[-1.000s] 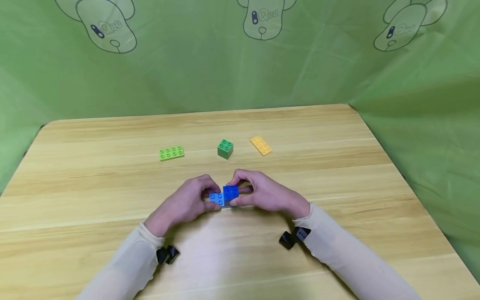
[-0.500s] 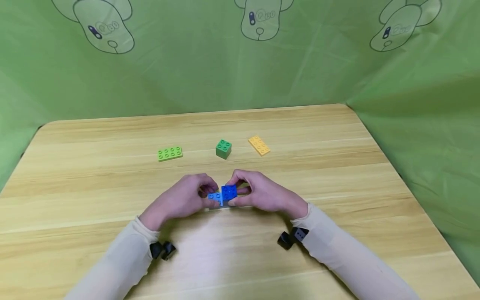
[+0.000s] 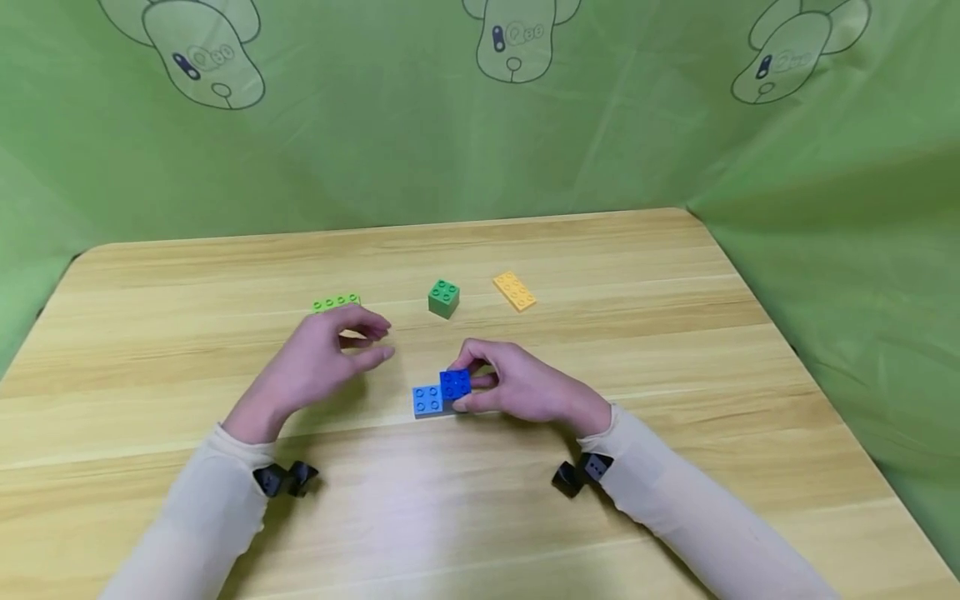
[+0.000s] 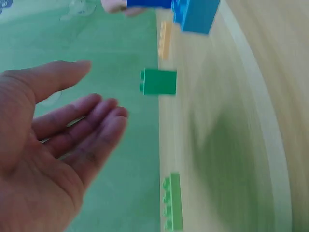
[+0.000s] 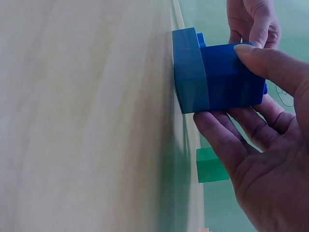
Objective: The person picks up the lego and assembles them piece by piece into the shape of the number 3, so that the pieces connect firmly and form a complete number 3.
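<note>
Between the thumb and fingers of my right hand point(image 3: 521, 383) is a dark blue brick point(image 3: 455, 384). It sits on one end of a flat light blue brick point(image 3: 427, 400), whose several bare studs show to its left. In the right wrist view the dark blue brick point(image 5: 234, 77) stands flush against the light blue one point(image 5: 190, 72). My left hand point(image 3: 318, 358) is apart from both, loosely bent and holding nothing, over the table. It partly covers a lime green plate point(image 3: 336, 300) in the head view. The left wrist view shows its palm and relaxed fingers point(image 4: 104, 130).
A square dark green brick point(image 3: 444, 298) stands behind the hands. To its right lies a flat orange plate point(image 3: 514, 291). The wooden table point(image 3: 637, 333) reaches back to a green cloth wall point(image 3: 375, 150).
My left hand has let go of the light blue brick and moved left and away from me, towards the lime green plate. The right hand keeps its hold on the dark blue brick.
</note>
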Available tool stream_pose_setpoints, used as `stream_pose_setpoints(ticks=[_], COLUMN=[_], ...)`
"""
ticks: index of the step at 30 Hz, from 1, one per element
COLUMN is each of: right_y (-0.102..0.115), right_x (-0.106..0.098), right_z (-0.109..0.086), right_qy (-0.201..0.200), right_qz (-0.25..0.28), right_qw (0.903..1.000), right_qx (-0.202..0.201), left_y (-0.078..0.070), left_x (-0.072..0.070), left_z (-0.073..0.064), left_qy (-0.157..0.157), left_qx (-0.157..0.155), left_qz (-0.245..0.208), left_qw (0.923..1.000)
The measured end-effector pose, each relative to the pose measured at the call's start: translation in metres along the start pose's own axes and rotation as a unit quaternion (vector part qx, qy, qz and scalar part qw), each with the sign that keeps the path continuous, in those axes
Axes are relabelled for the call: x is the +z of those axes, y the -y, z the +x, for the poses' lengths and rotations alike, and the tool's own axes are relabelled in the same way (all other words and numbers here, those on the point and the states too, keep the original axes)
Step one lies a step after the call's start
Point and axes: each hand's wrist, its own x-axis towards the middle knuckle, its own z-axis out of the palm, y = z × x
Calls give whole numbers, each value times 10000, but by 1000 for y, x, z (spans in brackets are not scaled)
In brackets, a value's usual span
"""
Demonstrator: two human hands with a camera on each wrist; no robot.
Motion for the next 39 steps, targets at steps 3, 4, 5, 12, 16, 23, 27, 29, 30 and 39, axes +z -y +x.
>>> stream_pose_setpoints(ticks=[3, 4, 5, 12, 16, 23, 27, 29, 30, 39], right_y=[0, 0, 0, 0, 0, 1, 1, 1, 1, 1], right_x=[0, 0, 0, -1, -1, 0, 0, 0, 0, -1], right_z=[-1, -1, -1, -2, -2, -2, 0, 0, 0, 0], right_qy=[-12, -9, -11, -40, -31, -23, 29, 47, 48, 32], right_qz=[-42, -53, -86, -166, -131, -105, -201, -240, -254, -294], right_qw=[10000, 10000, 10000, 9998, 9999, 9999, 9998, 9997, 9997, 9996], right_qx=[6, 5, 13, 40, 78, 81, 4, -20, -27, -12], left_y=[6, 9, 11, 26, 33, 45, 52, 55, 56, 66], left_x=[-6, -7, -9, -22, -27, -36, -41, -44, -45, -55], left_z=[0, 1, 1, 5, 8, 11, 12, 13, 14, 19], left_qy=[-227, -297, -351, -702, -885, -984, -992, -962, -939, -453], left_qx=[132, 186, 232, 377, 257, -64, -295, -369, -372, -898], left_qz=[-21, -35, -80, -205, -97, 16, -27, -38, -32, -10], left_qw=[9997, 9994, 9991, 9966, 9957, 9951, 9946, 9947, 9949, 9949])
